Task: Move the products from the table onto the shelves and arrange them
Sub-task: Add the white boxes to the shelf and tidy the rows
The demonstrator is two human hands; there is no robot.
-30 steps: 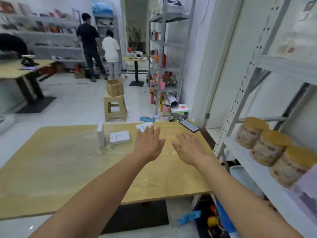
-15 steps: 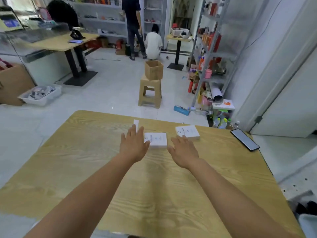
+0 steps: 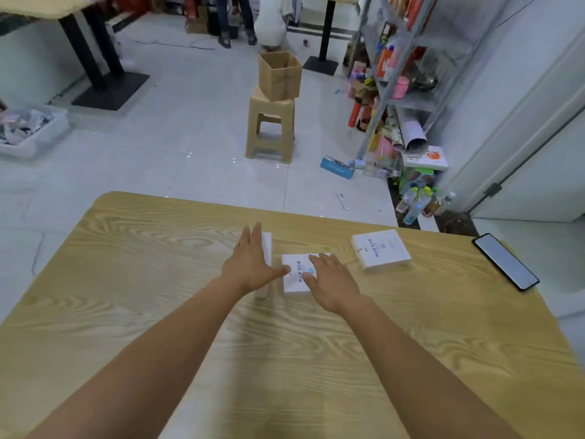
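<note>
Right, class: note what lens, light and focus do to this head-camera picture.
Head view: the wide lens bows the far edge of the table and tilts the shelf rack; soft light, only faint shadows; small glints on the floor tiles; a pale sheen on the phone; print on the middle white box is blurred.

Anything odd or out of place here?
The white box by the left hand stands on edge; the middle box and right box lie flat. A blue carton lies on the floor beside the shelf rack.
</note>
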